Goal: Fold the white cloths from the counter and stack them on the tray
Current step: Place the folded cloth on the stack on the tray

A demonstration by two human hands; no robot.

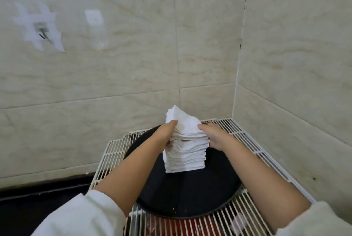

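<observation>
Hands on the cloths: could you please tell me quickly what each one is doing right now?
Left hand: closed on the left side of the cloth stack, near the top.
Right hand: closed on the stack's right side, fingers on the top cloth.

Cloth stack (185, 152) stands on tray (190, 195), tray on wire rack (245, 136)

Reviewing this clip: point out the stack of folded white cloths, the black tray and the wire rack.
stack of folded white cloths (184, 159): head view, front face of the pile's lower half.
black tray (190, 195): head view, bare surface in front of the pile.
wire rack (245, 136): head view, bars right of the tray.
</observation>
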